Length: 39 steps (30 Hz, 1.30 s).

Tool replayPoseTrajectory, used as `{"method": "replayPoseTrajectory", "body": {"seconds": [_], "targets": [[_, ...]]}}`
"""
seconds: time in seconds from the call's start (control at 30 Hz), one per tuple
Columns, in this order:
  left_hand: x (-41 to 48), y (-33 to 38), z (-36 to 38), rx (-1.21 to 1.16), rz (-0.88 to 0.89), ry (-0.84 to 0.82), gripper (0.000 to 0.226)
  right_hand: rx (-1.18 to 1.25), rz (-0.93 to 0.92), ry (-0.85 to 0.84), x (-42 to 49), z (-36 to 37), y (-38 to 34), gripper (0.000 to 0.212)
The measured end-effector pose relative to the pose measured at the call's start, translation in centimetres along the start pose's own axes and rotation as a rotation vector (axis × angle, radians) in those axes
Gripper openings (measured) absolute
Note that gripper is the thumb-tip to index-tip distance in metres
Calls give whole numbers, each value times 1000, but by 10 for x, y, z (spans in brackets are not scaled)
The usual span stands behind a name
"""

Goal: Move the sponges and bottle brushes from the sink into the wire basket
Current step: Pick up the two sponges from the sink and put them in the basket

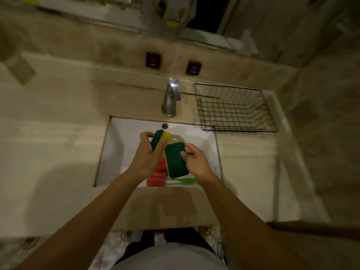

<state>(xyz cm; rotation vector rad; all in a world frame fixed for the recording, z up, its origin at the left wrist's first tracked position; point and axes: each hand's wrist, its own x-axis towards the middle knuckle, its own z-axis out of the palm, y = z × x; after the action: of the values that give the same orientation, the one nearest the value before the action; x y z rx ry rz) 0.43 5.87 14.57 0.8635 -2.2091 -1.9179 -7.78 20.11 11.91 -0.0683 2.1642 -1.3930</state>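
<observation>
Head view: left hand [150,154] pinches one green sponge [158,141] over the sink [116,145]; right hand [194,158] grips another sponge [176,162]. Red brush [156,177] lies below. Best to carry both together toward two o'clock, into the wire basket [233,108], grips firm.

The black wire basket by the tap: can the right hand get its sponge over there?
Probably yes. The black wire basket sits open-topped on the counter right of the sink, and nothing shows between it and the right hand holding the green sponge.
</observation>
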Motion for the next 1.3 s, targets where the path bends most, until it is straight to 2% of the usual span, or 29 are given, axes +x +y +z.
{"method": "replayPoseTrajectory", "body": {"seconds": [0.23,0.43,0.73,0.9,1.0,1.13,1.3], "targets": [[16,42,56,97,123,-166,38,5,-50,201,-23,-96,-5,32],[42,58,113,413,212,-191,37,37,-68,290,-12,-165,1,35],[148,95,201,777,414,-136,51,262,-31,212,90,-250,-15,47],[221,91,253,1017,482,-124,54,344,-31,176,158,-277,-9,35],[261,77,274,1118,447,-137,62,323,-21,142,189,-289,-2,32],[298,59,286,1211,296,-122,75,348,33,163,219,-302,9,34],[309,44,282,1012,147,-42,67,254,62,124,243,-303,11,36]]}}
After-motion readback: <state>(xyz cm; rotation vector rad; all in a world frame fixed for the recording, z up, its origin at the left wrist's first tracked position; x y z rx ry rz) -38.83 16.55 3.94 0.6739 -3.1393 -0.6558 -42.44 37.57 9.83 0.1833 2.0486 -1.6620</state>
